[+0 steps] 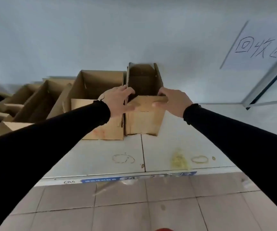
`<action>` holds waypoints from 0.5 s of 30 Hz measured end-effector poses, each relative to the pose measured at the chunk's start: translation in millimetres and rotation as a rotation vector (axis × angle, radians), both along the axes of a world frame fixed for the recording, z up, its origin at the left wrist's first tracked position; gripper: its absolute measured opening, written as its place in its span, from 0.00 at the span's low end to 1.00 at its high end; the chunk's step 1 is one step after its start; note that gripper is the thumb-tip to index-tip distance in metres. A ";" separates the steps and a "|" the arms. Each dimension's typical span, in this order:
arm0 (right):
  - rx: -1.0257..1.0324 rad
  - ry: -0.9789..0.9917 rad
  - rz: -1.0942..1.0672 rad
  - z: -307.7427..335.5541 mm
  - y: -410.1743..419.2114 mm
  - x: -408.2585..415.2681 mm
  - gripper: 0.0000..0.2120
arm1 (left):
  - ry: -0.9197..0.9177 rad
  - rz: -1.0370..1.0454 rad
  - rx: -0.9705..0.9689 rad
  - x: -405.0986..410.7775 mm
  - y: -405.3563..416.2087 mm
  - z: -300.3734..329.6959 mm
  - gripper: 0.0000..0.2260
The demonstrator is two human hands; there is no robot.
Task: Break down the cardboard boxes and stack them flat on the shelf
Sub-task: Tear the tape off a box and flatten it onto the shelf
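A narrow open-topped cardboard box (143, 121) stands upright on the white shelf (184, 140), rightmost in a row of boxes. My left hand (117, 101) grips its near left corner, fingers hooked over the rim. My right hand (172, 101) holds the near right corner, fingers curled over the front flap. Touching its left side stands a wider open box (101, 90). Both my arms wear black sleeves.
Several more open cardboard boxes (39, 100) line the shelf to the left, against the pale wall. A paper sign (261, 45) with handwritten characters hangs on the wall at right, beside a metal frame (267, 84). Tiled floor (117, 205) lies below the shelf edge.
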State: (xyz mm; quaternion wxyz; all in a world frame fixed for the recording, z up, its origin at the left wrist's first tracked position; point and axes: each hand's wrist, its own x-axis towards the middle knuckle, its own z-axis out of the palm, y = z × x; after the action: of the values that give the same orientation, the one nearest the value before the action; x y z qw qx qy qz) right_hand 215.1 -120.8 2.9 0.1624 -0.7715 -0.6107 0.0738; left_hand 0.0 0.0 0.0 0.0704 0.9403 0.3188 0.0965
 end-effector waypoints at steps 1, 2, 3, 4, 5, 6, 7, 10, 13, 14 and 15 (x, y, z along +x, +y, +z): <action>0.012 -0.027 -0.008 0.5 -3.3 -1.9 0.18 | -0.024 0.015 0.019 -1.5 -2.5 -3.0 0.25; 0.012 -0.065 -0.015 2.0 -6.8 -4.0 0.18 | -0.059 0.043 0.034 -3.8 -5.2 -4.7 0.22; 0.017 -0.075 -0.026 2.7 -10.6 -5.4 0.19 | -0.083 0.072 0.039 -6.0 -8.0 -8.0 0.20; 0.023 -0.073 -0.042 4.0 -16.6 -8.7 0.19 | -0.099 0.101 0.040 -9.7 -14.8 -7.3 0.18; 0.035 -0.061 -0.046 4.3 -23.5 -12.4 0.19 | -0.114 0.112 0.031 -11.7 -20.5 -7.6 0.17; 0.044 -0.065 -0.054 3.5 -32.2 -16.7 0.20 | -0.124 0.116 0.018 -14.1 -28.9 -7.1 0.17; 0.060 -0.069 -0.064 3.0 -42.0 -21.0 0.20 | -0.143 0.114 0.017 -16.8 -38.1 -5.1 0.17; 0.089 -0.042 -0.103 4.9 -74.8 -32.9 0.22 | -0.196 0.120 0.000 -27.3 -72.3 2.1 0.17; 0.110 0.007 -0.121 6.2 -109.0 -45.9 0.23 | -0.224 0.128 -0.050 -39.3 -108.5 4.6 0.19; 0.113 0.014 -0.122 6.0 -120.1 -51.5 0.23 | -0.230 0.131 -0.066 -43.6 -119.2 3.7 0.19; 0.116 0.013 -0.123 5.3 -130.7 -58.1 0.23 | -0.239 0.135 -0.085 -47.9 -129.0 2.2 0.19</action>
State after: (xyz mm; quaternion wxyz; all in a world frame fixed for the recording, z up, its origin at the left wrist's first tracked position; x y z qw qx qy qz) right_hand 157.1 -251.5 8.2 0.2151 -0.7965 -0.5641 0.0333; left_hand -47.9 -129.0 2.2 0.1409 0.8947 0.3745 0.1986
